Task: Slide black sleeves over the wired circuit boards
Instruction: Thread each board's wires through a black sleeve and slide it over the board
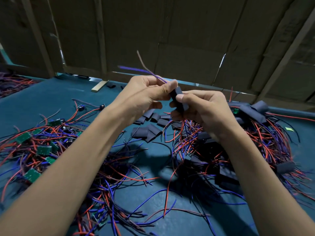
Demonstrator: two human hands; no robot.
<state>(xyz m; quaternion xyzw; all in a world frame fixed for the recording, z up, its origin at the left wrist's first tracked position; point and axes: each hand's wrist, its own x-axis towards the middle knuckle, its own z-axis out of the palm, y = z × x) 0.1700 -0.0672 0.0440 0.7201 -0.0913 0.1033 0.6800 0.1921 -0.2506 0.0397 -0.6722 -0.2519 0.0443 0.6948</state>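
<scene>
hands pinch one black sleeve [178,99] above the table [20,106]: left hand [144,96] at its top, right hand [201,111] lower down.

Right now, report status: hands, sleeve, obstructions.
Left hand and right hand both pinching one flat black sleeve. Blue and brown wires stick out on top. Nothing blocking.
</scene>
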